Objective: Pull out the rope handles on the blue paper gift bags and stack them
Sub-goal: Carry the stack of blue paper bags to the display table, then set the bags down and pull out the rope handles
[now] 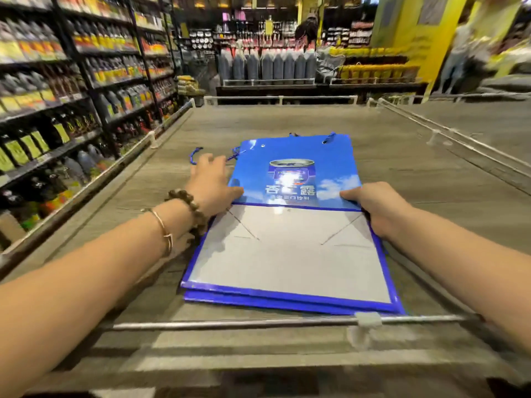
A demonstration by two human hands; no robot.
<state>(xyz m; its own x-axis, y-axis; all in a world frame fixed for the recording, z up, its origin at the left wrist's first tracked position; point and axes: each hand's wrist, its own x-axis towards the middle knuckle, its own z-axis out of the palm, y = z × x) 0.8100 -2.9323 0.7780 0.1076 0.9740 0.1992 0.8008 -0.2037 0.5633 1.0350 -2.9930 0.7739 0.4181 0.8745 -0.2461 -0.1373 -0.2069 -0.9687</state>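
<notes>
Flat blue paper gift bags [296, 173] lie in a low stack on the wooden table [431, 173], their white folded bottoms [290, 254] toward me. Blue rope handles [198, 155] stick out at the far left and at the top edge [329, 137]. My left hand [211, 182] rests on the stack's left edge, thumb on the top bag, fingers spread toward the left rope. On the right edge, at the fold, my right hand [376, 206] grips the stack with its thumb on top.
A metal rail [230, 323] runs along the table's near edge, with more rails at the sides and back. Shelves of bottles [71, 81] line the left aisle. Dark bottles [267, 64] stand behind the table, and a person [307, 30] is in the far background.
</notes>
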